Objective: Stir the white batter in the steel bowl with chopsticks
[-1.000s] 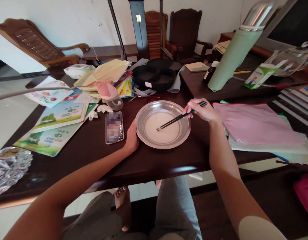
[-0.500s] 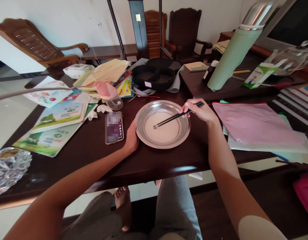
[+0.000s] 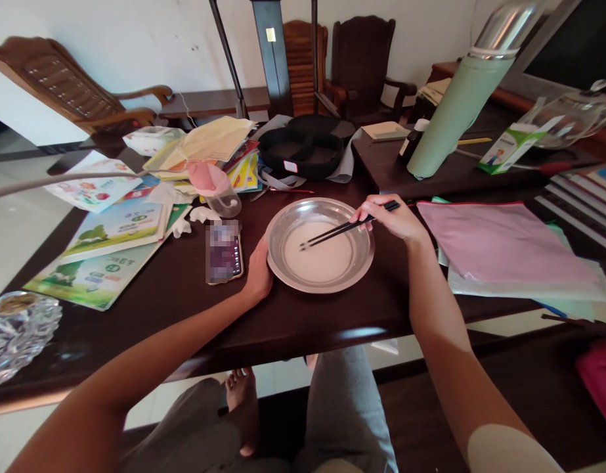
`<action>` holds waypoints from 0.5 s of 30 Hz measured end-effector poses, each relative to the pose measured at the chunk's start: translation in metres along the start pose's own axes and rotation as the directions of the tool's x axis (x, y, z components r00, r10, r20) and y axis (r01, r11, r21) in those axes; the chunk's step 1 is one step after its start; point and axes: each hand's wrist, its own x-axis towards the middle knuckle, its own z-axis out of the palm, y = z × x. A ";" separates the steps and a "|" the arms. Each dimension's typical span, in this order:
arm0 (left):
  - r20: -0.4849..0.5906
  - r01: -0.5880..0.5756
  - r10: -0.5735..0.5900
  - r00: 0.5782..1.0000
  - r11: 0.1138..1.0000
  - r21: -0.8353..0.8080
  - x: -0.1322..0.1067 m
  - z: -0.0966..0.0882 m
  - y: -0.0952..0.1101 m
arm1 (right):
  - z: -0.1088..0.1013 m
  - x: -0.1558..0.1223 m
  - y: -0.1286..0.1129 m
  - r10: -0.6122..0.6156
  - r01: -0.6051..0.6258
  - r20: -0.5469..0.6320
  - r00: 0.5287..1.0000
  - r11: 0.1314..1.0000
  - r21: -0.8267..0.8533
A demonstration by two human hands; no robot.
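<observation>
A round metal bowl [image 3: 274, 268] with a wide rim sits on the dark table, and a milky white liquid [image 3: 327, 263] covers its bottom. My left hand [image 3: 259, 272] holds the bowl's left side, its fingers partly hidden by the rim. In my right hand [image 3: 389, 217] is a pair of black chopsticks [image 3: 339, 230], gripped near the thick ends. They slant down to the left over the bowl, with their silvery tips slightly apart at the liquid. Whether the tips dip in, I cannot tell. Left of my left hand lies a phone [image 3: 225, 253] with a blurred screen.
Behind the bowl are a black case [image 3: 303, 151] and a pink-topped cup [image 3: 216, 187]. Booklets [image 3: 110, 243] and a glass dish [image 3: 21, 335] lie left. A pink pouch [image 3: 494, 236] and a tall green thermos [image 3: 460, 112] stand to the right.
The chopstick tips have shifted slightly left and up over the liquid, and show a little more spread. My left hand and the bowl keep their place.
</observation>
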 end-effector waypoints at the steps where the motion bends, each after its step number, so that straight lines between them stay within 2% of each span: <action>1: -0.005 0.012 -0.012 1.000 1.000 -0.022 0.000 0.000 0.000 | -0.002 0.000 0.000 -0.015 0.014 -0.040 0.999 1.000 -0.010; 3: -0.010 0.033 -0.034 0.999 0.998 -0.061 0.000 0.000 0.001 | -0.010 0.000 0.001 -0.026 0.025 -0.133 0.991 1.000 -0.009; 5: -0.005 0.026 -0.026 1.000 0.999 -0.025 0.000 0.000 0.002 | -0.018 -0.002 0.001 -0.006 0.010 -0.179 0.984 1.000 0.018; 7: -0.003 0.014 -0.014 1.000 1.000 0.019 0.000 0.000 0.004 | -0.019 -0.004 0.000 0.028 -0.021 -0.148 0.989 0.999 0.049; 11: -0.005 0.017 -0.017 1.000 1.000 0.023 -0.001 0.000 0.003 | -0.003 -0.002 0.000 0.030 -0.030 -0.016 0.999 0.999 0.046; 13: -0.001 0.015 -0.015 1.000 0.999 0.037 0.000 0.000 0.002 | 0.001 0.000 0.000 0.003 -0.003 -0.021 1.000 1.000 0.013; 15: 0.004 0.015 -0.015 1.000 0.999 0.051 0.000 0.000 0.002 | -0.003 0.000 0.000 -0.020 0.020 -0.089 0.996 1.000 -0.003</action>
